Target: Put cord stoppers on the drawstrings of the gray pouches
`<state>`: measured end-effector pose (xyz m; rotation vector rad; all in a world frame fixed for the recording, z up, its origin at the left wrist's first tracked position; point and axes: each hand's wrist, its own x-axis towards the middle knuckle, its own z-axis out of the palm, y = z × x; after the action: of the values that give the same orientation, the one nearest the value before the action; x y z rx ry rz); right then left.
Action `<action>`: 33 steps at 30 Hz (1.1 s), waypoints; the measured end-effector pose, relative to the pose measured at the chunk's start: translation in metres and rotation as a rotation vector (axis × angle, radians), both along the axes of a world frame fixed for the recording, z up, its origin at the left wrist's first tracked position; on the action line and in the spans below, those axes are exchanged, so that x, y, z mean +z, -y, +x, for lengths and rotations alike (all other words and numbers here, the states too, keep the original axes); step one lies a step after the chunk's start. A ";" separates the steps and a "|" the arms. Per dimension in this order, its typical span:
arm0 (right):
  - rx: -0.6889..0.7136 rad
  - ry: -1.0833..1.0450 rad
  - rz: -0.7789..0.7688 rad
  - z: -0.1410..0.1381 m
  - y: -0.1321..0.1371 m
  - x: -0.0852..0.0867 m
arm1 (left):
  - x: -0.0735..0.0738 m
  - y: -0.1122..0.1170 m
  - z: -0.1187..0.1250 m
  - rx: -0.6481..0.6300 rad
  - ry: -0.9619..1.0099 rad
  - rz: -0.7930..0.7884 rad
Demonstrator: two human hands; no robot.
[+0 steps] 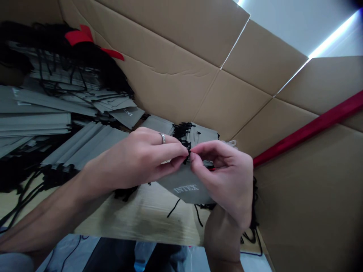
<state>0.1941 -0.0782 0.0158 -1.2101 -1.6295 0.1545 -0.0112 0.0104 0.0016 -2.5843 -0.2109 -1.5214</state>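
Observation:
Both hands meet at the middle of the view over a grey cloth pouch (185, 185) printed with white letters. My left hand (141, 155), with a ring on one finger, pinches the pouch's black drawstring at its top edge. My right hand (227, 177) pinches the same black cord from the other side, fingertips touching those of the left. The pouch hangs below the fingers, above a light wooden tabletop (136, 215). Loose black cord ends (198, 215) dangle under it.
Stacks of several more grey pouches (79, 143) with black cords lie at the left and behind the hands. Brown cardboard walls (198, 75) enclose the back and right. A red bar (312, 128) crosses the right wall. Red cloth (82, 37) sits at top left.

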 end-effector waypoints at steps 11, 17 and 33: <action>-0.024 0.239 0.190 -0.006 0.007 0.000 | -0.009 -0.001 0.004 0.042 0.043 0.030; -0.036 0.338 0.276 -0.005 0.008 0.000 | -0.009 0.002 0.008 0.028 0.106 0.051; 0.228 -0.106 0.178 0.002 -0.002 -0.003 | -0.004 0.003 0.012 -0.332 0.273 -0.342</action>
<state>0.1960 -0.0762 0.0130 -0.8657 -1.6474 0.2088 0.0009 0.0074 -0.0026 -2.7625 -0.0739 -2.1269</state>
